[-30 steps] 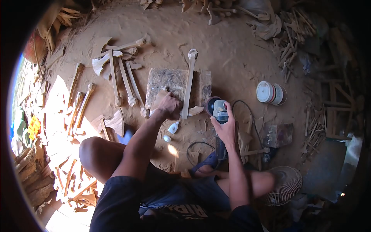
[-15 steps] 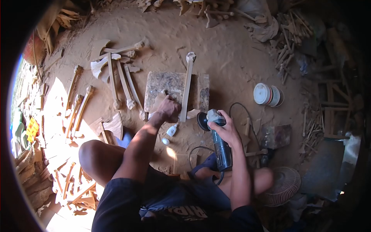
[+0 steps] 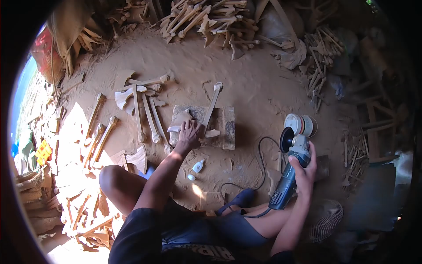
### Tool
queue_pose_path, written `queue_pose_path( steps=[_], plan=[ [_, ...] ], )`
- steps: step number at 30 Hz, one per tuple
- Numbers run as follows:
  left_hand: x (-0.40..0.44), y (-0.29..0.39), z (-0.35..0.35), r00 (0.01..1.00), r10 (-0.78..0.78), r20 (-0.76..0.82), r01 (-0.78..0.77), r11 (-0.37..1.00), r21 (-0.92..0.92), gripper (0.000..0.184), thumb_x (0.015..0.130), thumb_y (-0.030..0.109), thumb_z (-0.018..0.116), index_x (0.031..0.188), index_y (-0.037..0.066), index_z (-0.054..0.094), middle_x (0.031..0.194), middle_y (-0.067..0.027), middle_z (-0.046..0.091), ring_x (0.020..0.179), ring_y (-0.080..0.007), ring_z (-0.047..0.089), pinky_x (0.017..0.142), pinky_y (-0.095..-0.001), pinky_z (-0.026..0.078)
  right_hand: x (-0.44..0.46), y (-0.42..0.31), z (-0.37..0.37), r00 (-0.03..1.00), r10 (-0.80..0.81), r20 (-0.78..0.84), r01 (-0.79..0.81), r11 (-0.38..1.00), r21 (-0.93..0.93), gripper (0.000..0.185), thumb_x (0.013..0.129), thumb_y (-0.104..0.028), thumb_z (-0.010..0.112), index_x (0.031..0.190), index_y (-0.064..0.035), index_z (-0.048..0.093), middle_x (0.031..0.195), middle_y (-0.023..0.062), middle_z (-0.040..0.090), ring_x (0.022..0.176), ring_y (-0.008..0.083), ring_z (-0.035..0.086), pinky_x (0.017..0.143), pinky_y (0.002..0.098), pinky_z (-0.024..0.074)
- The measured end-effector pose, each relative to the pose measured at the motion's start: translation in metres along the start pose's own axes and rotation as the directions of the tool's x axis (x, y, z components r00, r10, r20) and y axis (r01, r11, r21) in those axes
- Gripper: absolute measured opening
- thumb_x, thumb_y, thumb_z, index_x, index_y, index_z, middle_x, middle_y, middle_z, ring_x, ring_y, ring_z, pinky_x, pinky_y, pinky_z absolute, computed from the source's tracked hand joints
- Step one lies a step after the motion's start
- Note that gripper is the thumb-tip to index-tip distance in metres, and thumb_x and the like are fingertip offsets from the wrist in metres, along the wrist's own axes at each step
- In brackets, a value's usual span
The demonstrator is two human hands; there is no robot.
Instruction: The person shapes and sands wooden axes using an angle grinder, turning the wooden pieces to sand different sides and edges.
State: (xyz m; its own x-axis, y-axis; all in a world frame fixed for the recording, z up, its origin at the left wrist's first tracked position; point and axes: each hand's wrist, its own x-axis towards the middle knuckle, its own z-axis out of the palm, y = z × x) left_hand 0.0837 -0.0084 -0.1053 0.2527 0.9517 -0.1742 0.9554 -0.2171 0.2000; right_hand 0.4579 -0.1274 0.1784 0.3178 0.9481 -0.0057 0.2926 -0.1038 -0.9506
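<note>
My left hand (image 3: 189, 135) rests on a worn block (image 3: 227, 119), its fingers stretched out and apart. Under and beside the fingertips lies a flat, pale, blade-shaped piece (image 3: 179, 119), partly hidden by the hand. A long pale piece with a knobbed end (image 3: 214, 100) leans across the block, right of this hand. My right hand (image 3: 305, 171) is wrapped round a blue angle grinder (image 3: 285, 185), held up over my right leg. The grinder's dark disc (image 3: 287, 139) points up and away from me. A small white bottle (image 3: 198, 166) lies on the ground in front of me.
More knobbed pieces (image 3: 151, 121) lie left of the block. A large pile of them (image 3: 206, 20) is at the back. A white tub (image 3: 307, 126) stands beyond the grinder, whose cord (image 3: 263, 163) loops over the ground. A fan (image 3: 326, 220) is at lower right.
The grinder has moved right and away from the block in my right hand. My left hand's fingers have spread from a closed grip. The whole view has tilted upward.
</note>
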Motion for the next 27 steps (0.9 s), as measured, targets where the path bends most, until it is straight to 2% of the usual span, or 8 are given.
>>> queue_pose_path(
  steps=[3,5,7,9,11,21,22,27],
  plan=[
    [-0.037,0.034,0.001,0.875,-0.232,-0.425,0.051,0.916,-0.397,0.067,0.075,0.028,0.076,0.135,0.009,0.050,0.134,-0.0202,0.049,0.126,-0.0448,0.046,0.110,-0.0579,0.035,0.005,0.024,-0.030,0.966,0.076,-0.248,-0.037,0.987,0.156,0.081,0.088,-0.014,0.082,0.158,-0.0032,0.041,0.136,0.0140,0.060,0.114,0.0203,0.064,0.098,0.0352,0.0534],
    [-0.044,0.043,0.032,0.727,-0.570,-0.384,0.275,0.753,-0.597,0.052,0.081,0.028,0.074,0.123,0.004,0.056,0.119,-0.0190,0.056,0.112,-0.0388,0.056,0.099,-0.0513,0.045,0.005,0.036,-0.037,0.948,0.170,-0.270,-0.079,0.945,0.317,0.079,0.090,-0.014,0.081,0.157,-0.0046,0.042,0.137,0.0131,0.060,0.115,0.0211,0.063,0.098,0.0356,0.0532],
    [-0.038,0.036,0.097,0.582,-0.811,-0.066,-0.062,0.037,-0.997,0.040,0.090,0.035,0.071,0.112,0.004,0.060,0.103,-0.0141,0.063,0.094,-0.0295,0.063,0.086,-0.0432,0.050,-0.002,0.047,-0.045,0.930,0.225,-0.291,-0.099,0.914,0.393,0.076,0.091,-0.014,0.080,0.157,-0.0060,0.043,0.138,0.0123,0.060,0.116,0.0218,0.062,0.098,0.0361,0.0529],
    [-0.040,0.043,0.079,0.393,-0.768,0.505,0.008,-0.547,-0.837,0.050,0.097,0.051,0.066,0.119,0.007,0.063,0.099,-0.0082,0.068,0.087,-0.0236,0.065,0.078,-0.0347,0.051,-0.006,0.054,-0.049,0.925,0.219,-0.311,-0.088,0.919,0.385,0.074,0.092,-0.013,0.079,0.157,-0.0074,0.044,0.139,0.0115,0.059,0.117,0.0224,0.062,0.098,0.0367,0.0527],
    [-0.038,0.034,0.077,0.732,-0.435,0.525,-0.090,-0.825,-0.558,0.069,0.097,0.067,0.062,0.139,0.012,0.059,0.126,-0.0069,0.068,0.110,-0.0243,0.064,0.095,-0.0387,0.049,-0.005,0.063,-0.049,0.904,0.114,-0.411,0.029,0.945,0.325,0.071,0.094,-0.016,0.077,0.156,-0.0105,0.043,0.121,0.0125,0.064,0.088,0.0215,0.068,0.069,0.0365,0.0601],
    [-0.065,0.045,0.129,0.937,-0.336,0.096,-0.134,-0.599,-0.790,0.056,0.110,0.055,0.048,0.147,0.012,0.055,0.142,-0.0036,0.061,0.132,-0.0242,0.055,0.119,-0.0442,0.035,-0.018,0.040,-0.057,0.893,0.230,-0.386,-0.031,0.889,0.457,0.073,0.093,-0.014,0.078,0.157,-0.0096,0.043,0.137,0.0125,0.060,0.113,0.0222,0.064,0.092,0.0358,0.0561],
    [-0.080,0.060,0.107,0.850,-0.384,0.361,-0.052,-0.743,-0.668,0.055,0.112,0.051,0.044,0.150,0.012,0.054,0.150,-0.0052,0.058,0.140,-0.0253,0.052,0.123,-0.0431,0.032,-0.019,0.039,-0.057,0.889,0.233,-0.395,-0.030,0.890,0.455,0.072,0.093,-0.014,0.078,0.157,-0.0096,0.044,0.136,0.0122,0.060,0.112,0.0220,0.064,0.091,0.0359,0.0565],
    [-0.118,0.042,0.135,0.855,-0.280,0.436,0.066,-0.775,-0.628,0.055,0.111,0.051,0.046,0.151,0.014,0.053,0.151,-0.0078,0.058,0.142,-0.0263,0.051,0.122,-0.0420,0.033,-0.014,0.045,-0.057,0.890,0.214,-0.402,-0.002,0.885,0.465,0.069,0.094,-0.015,0.078,0.155,-0.0094,0.046,0.131,0.0104,0.061,0.107,0.0202,0.064,0.088,0.0361,0.0572]
  ],
)
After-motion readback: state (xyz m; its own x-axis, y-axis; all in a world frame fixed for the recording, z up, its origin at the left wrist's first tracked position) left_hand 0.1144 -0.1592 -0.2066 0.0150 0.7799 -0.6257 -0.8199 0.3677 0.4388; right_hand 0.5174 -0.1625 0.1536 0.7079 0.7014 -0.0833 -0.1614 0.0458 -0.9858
